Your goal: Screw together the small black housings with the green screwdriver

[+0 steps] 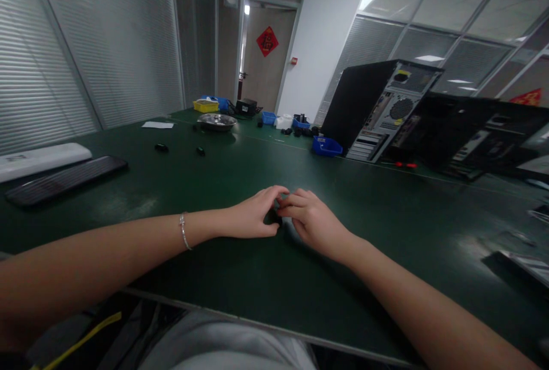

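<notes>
My left hand [255,214], with a bracelet on its wrist, curves its thumb and fingers around a small black object [274,218] just above the green table. From the other side my right hand [312,220] closes its bent fingers on the same object, fingertips meeting those of my left hand. Most of the object is hidden by the fingers, and its kind is too small and dark to make out.
The green table [240,181] carries a black keyboard [68,180] and a white case [43,159] on the left. Two small black pieces lie beyond, near a metal bowl [217,122]. A blue bin [326,146] stands beside a computer tower [381,110].
</notes>
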`<state>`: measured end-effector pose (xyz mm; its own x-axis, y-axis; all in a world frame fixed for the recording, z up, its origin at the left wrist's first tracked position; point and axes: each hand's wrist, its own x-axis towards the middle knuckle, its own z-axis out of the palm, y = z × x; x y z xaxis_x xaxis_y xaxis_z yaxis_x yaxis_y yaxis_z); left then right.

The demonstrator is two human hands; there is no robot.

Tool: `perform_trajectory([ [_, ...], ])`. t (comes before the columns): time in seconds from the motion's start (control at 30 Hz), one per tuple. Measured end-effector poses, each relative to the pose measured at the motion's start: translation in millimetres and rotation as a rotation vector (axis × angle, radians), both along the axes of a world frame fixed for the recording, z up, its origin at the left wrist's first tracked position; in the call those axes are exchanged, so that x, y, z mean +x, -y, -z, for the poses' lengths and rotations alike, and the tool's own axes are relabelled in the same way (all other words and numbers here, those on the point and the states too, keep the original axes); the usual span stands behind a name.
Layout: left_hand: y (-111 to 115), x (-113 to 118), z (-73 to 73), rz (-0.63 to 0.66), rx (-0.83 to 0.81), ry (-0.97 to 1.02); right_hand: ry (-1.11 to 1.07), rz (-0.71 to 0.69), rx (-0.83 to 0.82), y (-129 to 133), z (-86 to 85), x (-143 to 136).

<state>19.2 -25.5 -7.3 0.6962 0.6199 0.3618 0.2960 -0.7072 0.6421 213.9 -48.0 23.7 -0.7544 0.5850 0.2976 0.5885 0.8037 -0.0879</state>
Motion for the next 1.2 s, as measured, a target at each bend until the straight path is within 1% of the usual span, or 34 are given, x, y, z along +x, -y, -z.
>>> perform_trajectory([
  [0.13,0,1,0.1,-0.002,-0.003,0.000,0.047,0.009,0.005,0,-2.3,-4],
  [0.27,1,1,-0.6,-0.001,-0.003,0.000,0.030,0.025,-0.005,0,-1.6,-5],
  [0.47,1,-1,-1.5,0.005,0.004,-0.020,-0.150,0.031,-0.068,-4,4.6,3],
  [0.57,0,-2,-0.5,0.018,-0.005,-0.019,-0.252,0.049,-0.090,-5,3.9,6],
  [0.67,-1,-3,0.1,0.041,-0.025,-0.008,-0.293,0.062,-0.093,-4,2.9,6],
  [0.77,-2,-4,0.0,0.058,-0.048,-0.001,-0.273,0.037,-0.090,-3,4.4,6],
  [0.97,-4,-4,2.8,0.057,-0.069,-0.004,-0.167,-0.072,-0.076,-7,9.1,9],
  [1.2,-6,-5,5.1,0.049,-0.070,-0.024,-0.081,-0.049,-0.041,-8,5.6,4],
])
